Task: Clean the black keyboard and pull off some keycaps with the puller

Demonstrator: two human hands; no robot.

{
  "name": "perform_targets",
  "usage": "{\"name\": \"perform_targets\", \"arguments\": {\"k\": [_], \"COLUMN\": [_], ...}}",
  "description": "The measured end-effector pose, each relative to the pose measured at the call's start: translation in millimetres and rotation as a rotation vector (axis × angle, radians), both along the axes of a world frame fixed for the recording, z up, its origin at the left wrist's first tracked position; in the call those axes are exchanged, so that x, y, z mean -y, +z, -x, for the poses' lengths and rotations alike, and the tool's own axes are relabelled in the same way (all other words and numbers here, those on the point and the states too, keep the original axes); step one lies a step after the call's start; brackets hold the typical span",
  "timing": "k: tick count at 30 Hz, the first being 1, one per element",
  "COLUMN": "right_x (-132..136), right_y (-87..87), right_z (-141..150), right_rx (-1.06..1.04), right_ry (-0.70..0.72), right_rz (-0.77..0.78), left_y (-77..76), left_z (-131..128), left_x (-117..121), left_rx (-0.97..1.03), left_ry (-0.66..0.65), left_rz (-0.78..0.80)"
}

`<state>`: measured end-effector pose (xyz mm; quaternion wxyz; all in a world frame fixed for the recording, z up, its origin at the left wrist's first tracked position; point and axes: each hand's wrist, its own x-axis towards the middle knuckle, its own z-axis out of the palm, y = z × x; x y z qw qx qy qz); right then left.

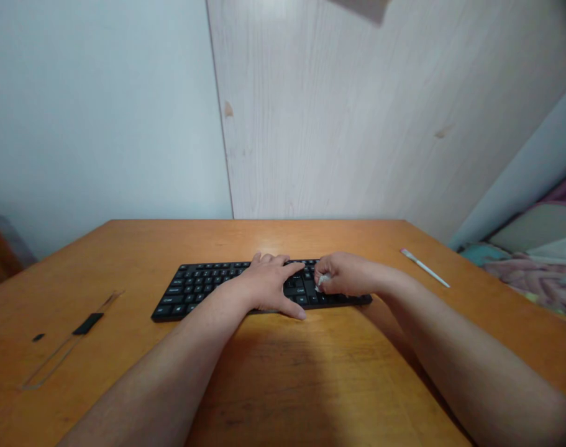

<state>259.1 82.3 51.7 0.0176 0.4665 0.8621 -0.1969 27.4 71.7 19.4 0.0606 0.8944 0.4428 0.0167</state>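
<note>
Our keyboard (pixel 194 292) lies flat on the desk (pixel 264 379), directly under our fingers. Our left hand (pixel 264 282) rests on its keys, fingers spread open, the thumb reaching past the front edge. Just beside those fingers, our right hand (pixel 343 274) has its fingers curled closed, pinching a white wad (pixel 322 282) against the keys. Well right of the right fingers lies a white stick (pixel 425 268) with a pink tip. Well left of the left fingers are a clear strip (pixel 71 341) with a black piece (pixel 87 323) on it. Beyond our fingers stands a wall (pixel 310 124); bedding (pixel 529 273) shows far right.
</note>
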Motion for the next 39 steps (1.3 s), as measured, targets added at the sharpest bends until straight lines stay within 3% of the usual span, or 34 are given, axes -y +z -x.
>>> {"name": "perform_targets", "arguments": {"k": [7, 13, 20, 26, 30, 34, 39], "right_x": [-1.1, 2.7, 13.2, 13.4, 10.0, 11.9, 6.9], "right_y": [4.8, 7.5, 9.2, 10.7, 4.4, -0.3, 5.8], "right_z": [-5.8, -6.3, 1.1, -3.6, 1.8, 6.8, -3.8], "right_rx": [0.083, -0.018, 0.029, -0.040, -0.161, -0.099, -0.076], "right_ry": [-0.013, 0.035, 0.095, 0.093, 0.096, 0.103, 0.098], "right_rz": [-0.024, 0.062, 0.083, 0.246, 0.154, 0.094, 0.102], "left_y": [-0.8, 0.5, 1.4, 0.2, 0.5, 1.5, -0.4], "left_z": [0.9, 0.4, 0.0, 0.8, 0.3, 0.3, 0.9], "left_x": [-0.4, 0.0, 0.5, 0.1, 0.0, 0.5, -0.3], "left_rx": [-0.005, -0.011, 0.000, -0.001, 0.006, -0.004, 0.001], "left_ry": [0.003, 0.010, 0.001, 0.002, 0.003, 0.004, 0.001], "left_rz": [0.006, 0.010, 0.011, 0.009, 0.018, 0.017, -0.006]}}
